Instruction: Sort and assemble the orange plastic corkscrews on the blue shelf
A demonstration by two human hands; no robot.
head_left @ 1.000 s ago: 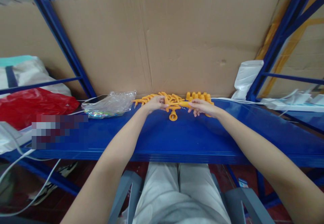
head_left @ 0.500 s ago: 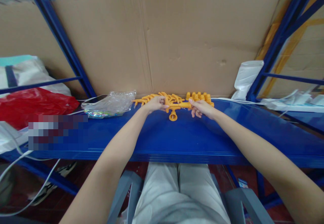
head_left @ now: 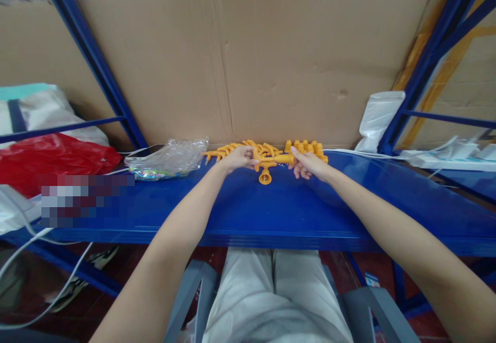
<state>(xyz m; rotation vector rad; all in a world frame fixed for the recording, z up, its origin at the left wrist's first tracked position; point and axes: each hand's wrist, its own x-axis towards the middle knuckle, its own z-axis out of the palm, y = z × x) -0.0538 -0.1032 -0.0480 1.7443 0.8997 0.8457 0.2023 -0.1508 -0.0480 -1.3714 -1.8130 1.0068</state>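
Note:
Over the back of the blue shelf, my left hand (head_left: 241, 158) is closed on a yellow-orange plastic part (head_left: 257, 159) with a branching, handle-like shape. My right hand (head_left: 306, 164) pinches a yellow cylindrical piece (head_left: 284, 159) in line with that part; whether the two are joined I cannot tell. Just below them sits a yellow funnel-shaped piece (head_left: 265, 177), its round mouth facing me. Behind my left hand lie several yellow branching pieces (head_left: 222, 152). Several yellow stubby pieces (head_left: 306, 146) stand in a cluster behind my right hand.
A clear plastic bag (head_left: 170, 158) with colourful contents lies to the left on the blue shelf (head_left: 248, 214). Cardboard (head_left: 290, 64) walls the back. A white pouch (head_left: 380, 121) leans at the right post, near a power strip (head_left: 453, 159). Red bag (head_left: 58, 159) and cables are far left.
My right thumb has risen slightly and the cylindrical piece has turned or shifted a little. My left hand and the surrounding pieces stay in place.

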